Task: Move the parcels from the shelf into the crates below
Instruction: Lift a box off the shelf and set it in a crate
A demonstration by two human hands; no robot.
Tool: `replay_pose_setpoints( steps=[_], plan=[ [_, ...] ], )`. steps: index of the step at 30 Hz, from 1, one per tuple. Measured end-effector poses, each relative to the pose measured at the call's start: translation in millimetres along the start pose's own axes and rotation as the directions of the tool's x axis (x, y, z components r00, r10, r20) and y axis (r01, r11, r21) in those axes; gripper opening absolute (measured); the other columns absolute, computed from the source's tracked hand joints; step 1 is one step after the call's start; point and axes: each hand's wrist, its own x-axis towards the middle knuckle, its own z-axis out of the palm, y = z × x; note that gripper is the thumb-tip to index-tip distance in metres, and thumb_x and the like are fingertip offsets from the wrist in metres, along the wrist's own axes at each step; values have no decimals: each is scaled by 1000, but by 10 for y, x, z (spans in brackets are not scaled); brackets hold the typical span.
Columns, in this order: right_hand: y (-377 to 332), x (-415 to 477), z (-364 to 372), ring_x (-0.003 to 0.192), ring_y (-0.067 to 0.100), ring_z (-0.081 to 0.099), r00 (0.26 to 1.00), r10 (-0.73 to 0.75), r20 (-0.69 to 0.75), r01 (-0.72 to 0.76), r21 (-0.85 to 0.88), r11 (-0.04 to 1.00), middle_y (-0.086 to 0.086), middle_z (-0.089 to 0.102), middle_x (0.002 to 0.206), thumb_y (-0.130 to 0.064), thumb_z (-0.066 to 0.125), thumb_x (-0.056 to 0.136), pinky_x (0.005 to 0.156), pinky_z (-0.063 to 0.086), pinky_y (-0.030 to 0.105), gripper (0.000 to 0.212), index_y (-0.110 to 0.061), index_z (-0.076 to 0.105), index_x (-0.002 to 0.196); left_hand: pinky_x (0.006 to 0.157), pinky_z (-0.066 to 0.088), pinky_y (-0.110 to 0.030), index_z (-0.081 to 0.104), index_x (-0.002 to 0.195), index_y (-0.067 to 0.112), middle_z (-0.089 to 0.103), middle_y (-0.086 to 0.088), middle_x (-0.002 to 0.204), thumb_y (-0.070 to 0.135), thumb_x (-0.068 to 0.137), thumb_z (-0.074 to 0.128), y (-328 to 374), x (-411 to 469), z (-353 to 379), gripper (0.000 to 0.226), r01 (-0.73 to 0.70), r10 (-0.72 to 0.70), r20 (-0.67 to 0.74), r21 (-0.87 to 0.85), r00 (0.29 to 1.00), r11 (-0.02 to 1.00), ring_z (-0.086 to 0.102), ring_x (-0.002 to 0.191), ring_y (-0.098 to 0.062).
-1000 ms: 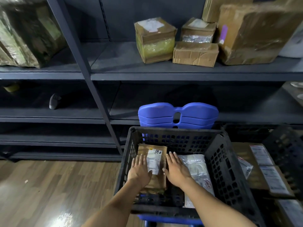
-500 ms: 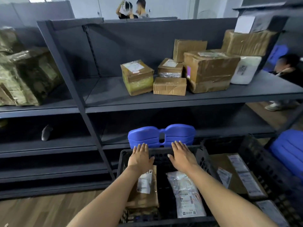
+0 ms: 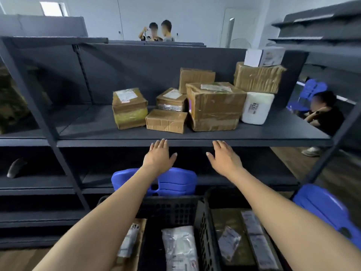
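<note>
Both hands (image 3: 192,156) spread empty below the shelf (image 3: 195,142); flat parcel (image 3: 166,121) lies long-axis sideways

Brown taped cardboard parcels (image 3: 214,106) clustered upright on dark shelf (image 3: 195,134), white one at right end; flat parcels lying in black perforated crates (image 3: 203,222) below.

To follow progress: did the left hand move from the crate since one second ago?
Yes. The left hand rose out of the crate to just below the shelf edge, empty.
</note>
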Motion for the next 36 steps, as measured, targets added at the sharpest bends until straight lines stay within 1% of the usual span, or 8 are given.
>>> replay_pose_setpoints(
  steps=[9,13,20,24,27,29,32,36],
  plan=[
    [735,599,-688,143,24,23,994,13,-107,-4,83,997,5,23,157,-45,34,100,108,33,42,62,-11,23,150,122,10,-39,16,152,3,17,-14,160,44,100,36,744,530,-317,69,8,-16,-147,-52,989,999,12,149,-30],
    [896,850,-870,143,25,25,985,25,-172,-6,107,994,6,24,157,-44,34,100,108,32,41,61,-9,24,150,122,12,-41,22,150,2,23,-14,158,44,100,37,889,797,-487,67,-12,7,-184,-27,983,1000,16,147,-31],
    [1008,1318,-1106,141,26,27,971,82,-224,-58,115,992,7,26,156,-45,33,99,106,34,44,62,-9,25,150,121,14,-41,19,152,4,20,-13,159,46,100,34,1060,1267,-761,68,2,-8,-219,-27,976,1000,14,148,-29],
    [1037,1570,-1196,144,26,22,963,110,-247,-77,140,987,9,22,157,-46,32,100,110,29,43,64,-7,23,150,109,36,-48,33,146,5,39,-13,150,54,98,33,1119,1558,-824,68,83,-99,-242,-77,965,994,34,139,-33],
    [1060,1761,-1223,142,29,26,962,130,-242,-92,163,982,10,24,157,-48,30,99,109,31,44,65,-7,23,150,99,45,-48,37,143,6,47,-13,144,61,95,29,1102,1782,-842,73,151,-182,-230,-144,956,978,44,131,-33],
    [1071,1881,-1227,141,30,29,961,152,-230,-106,200,974,11,26,156,-51,28,99,108,32,45,67,-7,24,149,93,47,-44,40,141,6,52,-13,138,63,94,27,1102,1903,-848,75,191,-236,-231,-200,944,961,50,124,-33],
    [1081,2008,-1216,138,31,34,964,183,-195,-131,252,959,13,33,152,-54,27,98,106,34,43,69,-7,28,148,76,48,-37,51,130,4,64,-13,119,64,94,25,1098,2066,-841,75,236,-293,-180,-282,939,930,62,105,-31],
    [1107,2099,-1164,129,32,44,965,210,-158,-155,305,940,13,45,143,-52,28,98,98,38,41,63,-9,36,144,70,43,-33,61,106,3,64,-8,93,55,97,33,1095,2193,-823,60,227,-316,-158,-416,936,880,63,97,-31]
  ],
)
